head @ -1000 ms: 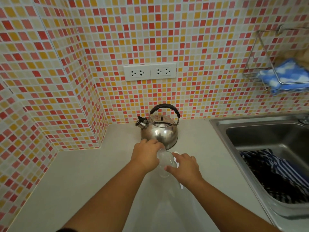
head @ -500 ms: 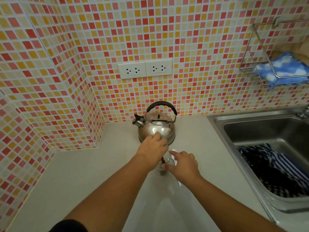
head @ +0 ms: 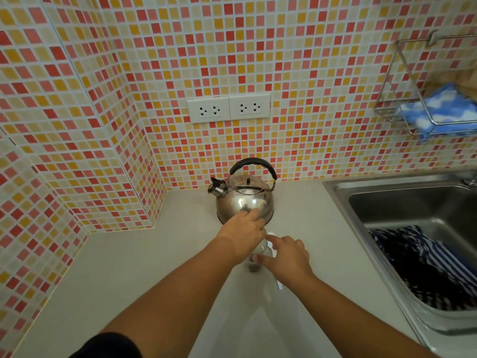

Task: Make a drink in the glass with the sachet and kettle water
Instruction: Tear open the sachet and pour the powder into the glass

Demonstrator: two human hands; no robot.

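A steel kettle with a black handle stands on the counter against the tiled wall. In front of it is a small clear glass with brown powder at its bottom. My left hand hovers knuckles-up over the glass mouth, its fingertips near the kettle's body; anything it may hold is hidden. My right hand is at the right of the glass, with the thumb on its side and the index finger by its rim. No sachet is visible.
A thin white object lies on the counter, partly under my right hand. To the right is a steel sink holding a dark striped cloth. A wire wall rack carries a blue cloth. Two sockets sit above the kettle.
My left hand has slid forward over the glass toward the kettle. My right hand stays at the glass. The view has tilted up a little.
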